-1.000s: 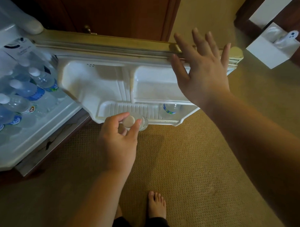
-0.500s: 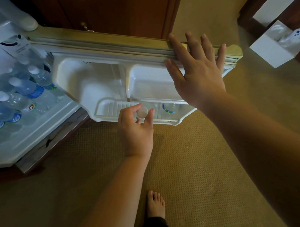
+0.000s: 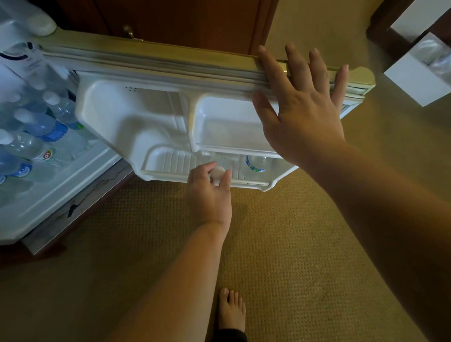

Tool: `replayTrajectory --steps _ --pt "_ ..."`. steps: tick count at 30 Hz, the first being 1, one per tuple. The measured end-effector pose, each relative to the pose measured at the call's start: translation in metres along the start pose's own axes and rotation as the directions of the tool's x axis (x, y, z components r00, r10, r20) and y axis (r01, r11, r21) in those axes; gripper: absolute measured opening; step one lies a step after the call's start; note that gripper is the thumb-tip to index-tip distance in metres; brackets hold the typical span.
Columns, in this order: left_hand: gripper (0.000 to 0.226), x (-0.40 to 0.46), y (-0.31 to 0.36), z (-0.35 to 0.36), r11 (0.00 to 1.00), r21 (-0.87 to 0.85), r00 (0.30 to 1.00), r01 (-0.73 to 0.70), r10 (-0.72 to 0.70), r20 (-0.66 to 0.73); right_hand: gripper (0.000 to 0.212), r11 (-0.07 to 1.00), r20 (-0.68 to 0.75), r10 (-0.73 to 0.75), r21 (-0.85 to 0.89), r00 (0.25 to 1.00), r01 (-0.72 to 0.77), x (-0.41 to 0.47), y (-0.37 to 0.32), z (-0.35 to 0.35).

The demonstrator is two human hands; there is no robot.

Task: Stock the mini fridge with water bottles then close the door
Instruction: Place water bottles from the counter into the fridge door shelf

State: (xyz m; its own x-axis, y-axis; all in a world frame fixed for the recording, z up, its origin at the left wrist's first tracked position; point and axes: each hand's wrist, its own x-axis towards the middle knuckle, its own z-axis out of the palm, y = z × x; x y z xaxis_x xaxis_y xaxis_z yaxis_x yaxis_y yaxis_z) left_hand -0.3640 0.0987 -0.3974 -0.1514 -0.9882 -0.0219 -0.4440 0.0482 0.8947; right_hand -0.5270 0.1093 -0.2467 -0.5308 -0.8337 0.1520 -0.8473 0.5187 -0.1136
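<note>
left hand (image 3: 209, 194) pinching bottle (image 3: 217, 172) by its cap, lowering it into door (image 3: 149, 58) shelf (image 3: 168, 164) beside another bottle (image 3: 256, 164). right hand (image 3: 300, 109) flat, fingers spread, resting on door's top edge. probably full: fairly heavy, smooth thin plastic, yields to a squeeze. better taken round neck or body than by cap. more bottles (image 3: 26, 142) inside fridge (image 3: 41, 210).

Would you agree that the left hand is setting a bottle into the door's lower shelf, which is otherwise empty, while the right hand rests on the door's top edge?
Not quite: the lower shelf is not otherwise empty. The head view shows another bottle already standing in it, to the right of the bottle that the left hand grips. The right hand does rest on the fridge door top edge.
</note>
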Motion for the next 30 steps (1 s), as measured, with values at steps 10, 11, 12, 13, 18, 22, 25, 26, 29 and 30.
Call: replayTrajectory --steps 10,11,12,13,18,22,25,26,29,30 --pt "0.054 0.019 0.007 0.011 0.956 0.294 0.989 -0.003 -0.04 0.14 0.063 1.0 -0.012 -0.017 -0.02 1.0 0.017 0.005 0.001 0.002" --pt "0.057 0.022 0.005 0.011 0.954 0.299 0.983 0.01 -0.065 0.174 0.063 1.0 -0.012 -0.017 -0.019 1.0 0.016 0.006 0.001 0.002" --pt "0.059 0.026 0.003 0.011 0.956 0.291 0.975 0.024 -0.087 0.204 0.063 1.0 -0.012 -0.016 -0.018 1.0 0.016 0.006 0.001 0.002" --pt "0.06 0.03 0.001 0.011 0.962 0.271 0.967 0.038 -0.104 0.234 0.064 1.0 -0.013 -0.017 -0.016 1.0 0.017 0.006 0.001 0.002" --pt "0.057 0.053 0.001 0.011 0.961 0.278 0.93 0.006 -0.107 0.351 0.066 1.0 -0.024 -0.02 -0.021 1.0 0.019 0.002 0.001 0.004" --pt "0.059 0.06 0.001 0.018 0.945 0.323 0.92 -0.057 -0.076 0.384 0.068 1.0 -0.038 -0.015 -0.016 0.999 0.014 0.002 -0.001 0.006" --pt "0.067 0.06 0.002 0.021 0.946 0.321 0.908 -0.047 -0.094 0.409 0.069 1.0 -0.043 -0.013 -0.014 0.999 0.013 0.003 0.0 0.005" --pt "0.07 0.059 0.003 0.02 0.944 0.329 0.9 -0.034 -0.114 0.42 0.069 1.0 -0.04 -0.014 -0.015 0.999 0.013 0.003 0.0 0.005" --pt "0.075 0.054 0.006 0.013 0.952 0.305 0.872 0.014 -0.161 0.463 0.07 1.0 -0.015 -0.016 -0.015 1.0 0.016 0.004 0.0 0.003" --pt "0.078 0.052 0.005 0.01 0.955 0.294 0.863 0.037 -0.179 0.472 0.071 1.0 -0.008 -0.018 -0.013 1.0 0.018 0.004 0.001 0.002"
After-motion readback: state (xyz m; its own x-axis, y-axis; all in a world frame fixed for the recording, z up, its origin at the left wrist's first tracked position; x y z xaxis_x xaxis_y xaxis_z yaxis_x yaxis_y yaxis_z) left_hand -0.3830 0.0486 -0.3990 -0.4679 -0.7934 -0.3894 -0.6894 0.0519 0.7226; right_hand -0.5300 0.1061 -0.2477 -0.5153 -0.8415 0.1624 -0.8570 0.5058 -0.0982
